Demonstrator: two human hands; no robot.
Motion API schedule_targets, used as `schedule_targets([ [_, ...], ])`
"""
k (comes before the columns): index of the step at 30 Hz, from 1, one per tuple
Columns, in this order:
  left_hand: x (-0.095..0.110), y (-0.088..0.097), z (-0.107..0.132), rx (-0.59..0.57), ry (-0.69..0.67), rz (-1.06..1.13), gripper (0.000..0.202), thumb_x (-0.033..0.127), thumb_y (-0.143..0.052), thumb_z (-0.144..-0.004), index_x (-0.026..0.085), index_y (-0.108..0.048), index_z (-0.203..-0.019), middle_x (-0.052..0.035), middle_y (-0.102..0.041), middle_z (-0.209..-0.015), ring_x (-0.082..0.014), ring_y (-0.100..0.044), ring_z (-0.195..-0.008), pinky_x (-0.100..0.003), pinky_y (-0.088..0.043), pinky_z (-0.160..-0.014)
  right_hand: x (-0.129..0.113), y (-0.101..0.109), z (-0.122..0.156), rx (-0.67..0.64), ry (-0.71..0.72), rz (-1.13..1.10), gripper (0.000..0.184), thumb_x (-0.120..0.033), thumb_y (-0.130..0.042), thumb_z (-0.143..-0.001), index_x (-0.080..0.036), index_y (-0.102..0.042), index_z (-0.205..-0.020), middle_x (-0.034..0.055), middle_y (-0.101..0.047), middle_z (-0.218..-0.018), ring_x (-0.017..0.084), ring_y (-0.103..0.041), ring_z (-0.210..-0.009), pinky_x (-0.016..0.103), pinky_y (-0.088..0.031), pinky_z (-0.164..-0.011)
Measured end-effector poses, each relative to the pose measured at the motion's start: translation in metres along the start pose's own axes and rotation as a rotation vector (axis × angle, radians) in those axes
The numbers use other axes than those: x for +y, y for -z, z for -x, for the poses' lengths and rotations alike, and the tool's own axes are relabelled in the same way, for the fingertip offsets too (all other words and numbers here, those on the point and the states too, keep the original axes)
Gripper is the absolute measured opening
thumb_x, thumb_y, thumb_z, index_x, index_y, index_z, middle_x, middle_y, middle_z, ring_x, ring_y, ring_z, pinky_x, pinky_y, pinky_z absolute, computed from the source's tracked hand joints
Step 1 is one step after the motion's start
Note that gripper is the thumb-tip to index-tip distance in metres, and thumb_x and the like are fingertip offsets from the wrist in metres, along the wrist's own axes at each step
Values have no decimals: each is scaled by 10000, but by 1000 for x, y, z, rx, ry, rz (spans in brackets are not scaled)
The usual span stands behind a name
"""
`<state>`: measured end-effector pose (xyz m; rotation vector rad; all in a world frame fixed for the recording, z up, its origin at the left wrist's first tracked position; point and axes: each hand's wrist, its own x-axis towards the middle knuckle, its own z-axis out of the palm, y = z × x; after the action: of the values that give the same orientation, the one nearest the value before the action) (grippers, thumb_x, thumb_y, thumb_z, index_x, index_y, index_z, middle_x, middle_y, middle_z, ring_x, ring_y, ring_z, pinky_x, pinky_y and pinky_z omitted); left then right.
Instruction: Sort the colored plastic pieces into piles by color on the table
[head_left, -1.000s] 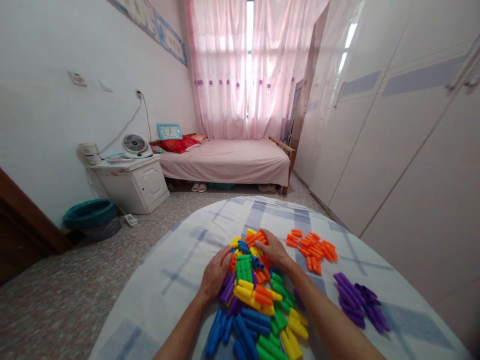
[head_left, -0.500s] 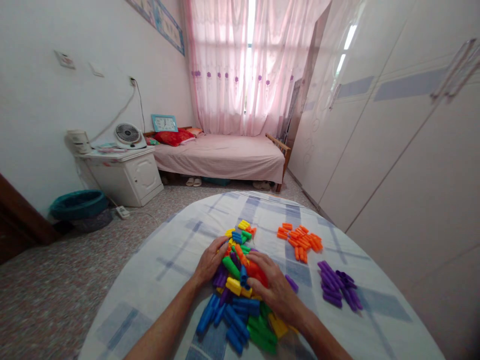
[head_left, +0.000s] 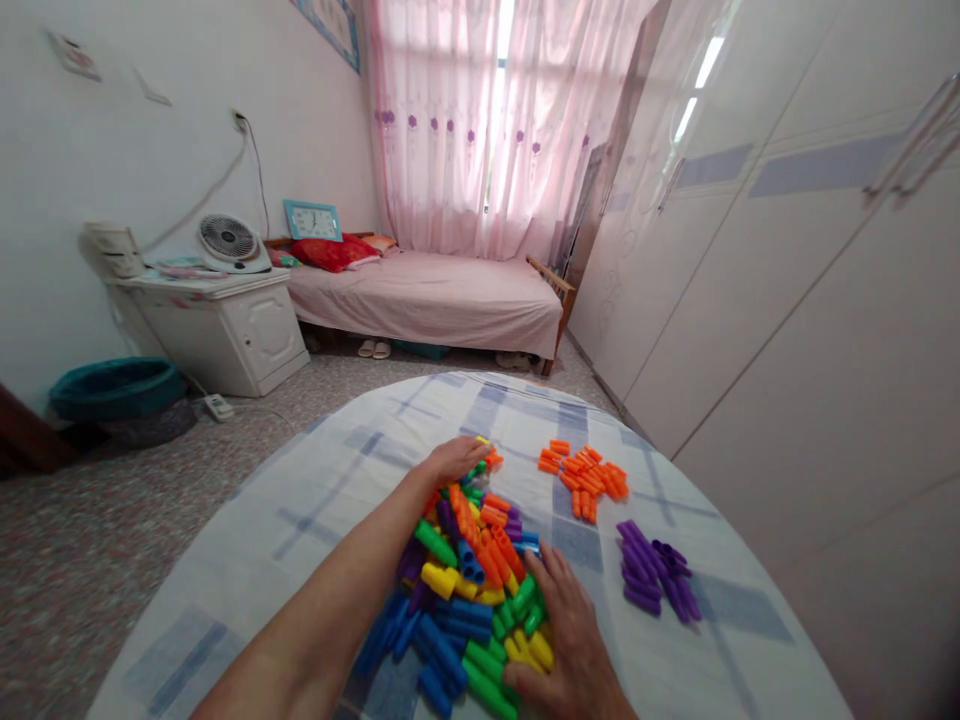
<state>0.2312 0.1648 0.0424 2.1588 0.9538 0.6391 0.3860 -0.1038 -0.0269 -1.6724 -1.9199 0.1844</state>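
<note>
A mixed heap of plastic tube-shaped building pieces (head_left: 469, 580) in blue, green, yellow, orange and purple lies on the cloth in front of me. My left hand (head_left: 457, 462) reaches over the heap's far end, fingers stretched out towards a few orange pieces (head_left: 493, 459). What lies under its palm is hidden. My right hand (head_left: 570, 625) rests along the heap's right side, thumb and fingers apart. It touches the edge near yellow pieces (head_left: 529, 650) and green pieces (head_left: 491, 670), holding none that I can see.
Beyond the heap lies a separate group of orange pieces (head_left: 585, 475), with purple pieces (head_left: 656, 570) to its right. All sit on a round table with a checked cloth (head_left: 300, 520). A wardrobe (head_left: 810, 330) stands close on the right; a bed (head_left: 435, 300) is behind.
My left hand has moved forward to the heap's far end. My right hand has come back towards me along the right side, uncovering red-orange pieces. The view has shifted slightly.
</note>
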Motion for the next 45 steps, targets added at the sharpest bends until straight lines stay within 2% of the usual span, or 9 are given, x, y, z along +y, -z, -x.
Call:
schedule_targets([
  [7,49,-12,26,-350,-65,-112,519,570,-382,-856,165,-675,-720,-11,-652,-654,-153,-559,-612,-237,-420,-616,-36,-26,-10,138,-109,15,920,-441,-678,-686,-232,-212,-1451,153,-201,-1523,403,-228,-1368,591,-278,-1055],
  [11,66,16,66,-128,-169,-138,501,475,-271,-930,170,-664,-988,-59,-677,-1010,-189,-601,-940,-278,-448,-857,-41,-24,-10,164,-117,-9,874,-448,-644,-730,-250,-190,-1450,134,-223,-1519,376,-231,-1373,569,-295,-1056],
  [15,57,33,148,205,-55,-312,471,477,-357,-910,230,-518,-1277,-80,-491,-1371,-237,-430,-1276,-425,-320,-1080,-26,-9,-5,222,-139,15,734,-488,-525,-832,-273,-190,-1449,100,-219,-1527,328,-222,-1387,543,-305,-1060],
  [21,24,-13,246,319,119,-580,920,649,-605,-681,314,-228,-1451,-107,-247,-1524,-402,-241,-1370,-652,-318,-996,-8,17,-53,200,-179,100,549,-462,-426,-897,-222,-371,-1388,93,-332,-1486,285,-226,-1391,503,-261,-1093],
  [28,10,-39,212,390,116,-429,982,590,-637,-689,236,-163,-1473,-148,-231,-1522,-368,-225,-1385,-578,-319,-1046,-1,16,-118,17,-195,122,484,-450,-453,-886,-184,-525,-1284,102,-573,-1292,333,-357,-1315,540,-237,-1076],
  [34,-3,-10,180,423,138,-158,715,573,-559,-759,233,-411,-1370,-113,-355,-1472,-317,-257,-1385,-554,-257,-1101,6,27,-95,154,-214,-129,428,-423,-392,-897,-181,-560,-1208,103,-577,-1270,246,-482,-1217,405,-341,-1034],
  [38,-18,11,163,569,234,139,571,580,-327,-864,181,-571,-1191,-117,-540,-1306,-246,-455,-1267,-464,-322,-1094,5,39,-78,86,-378,-305,381,-449,-343,-900,-218,-623,-1015,49,-697,-941,205,-643,-883,317,-460,-797],
  [42,-27,7,156,716,315,310,557,566,-278,-884,158,-601,-1081,-119,-627,-1128,-229,-588,-1079,-420,-453,-977,7,33,-79,84,-406,-375,368,-455,-364,-874,-224,-647,-921,32,-704,-859,200,-646,-816,296,-453,-748],
  [45,-26,-2,157,699,267,298,494,529,-294,-894,179,-600,-1062,-91,-625,-1087,-207,-611,-1010,-386,-489,-922,13,26,-90,108,-384,-387,352,-451,-419,-832,-226,-676,-920,35,-709,-910,209,-642,-858,310,-452,-787],
])
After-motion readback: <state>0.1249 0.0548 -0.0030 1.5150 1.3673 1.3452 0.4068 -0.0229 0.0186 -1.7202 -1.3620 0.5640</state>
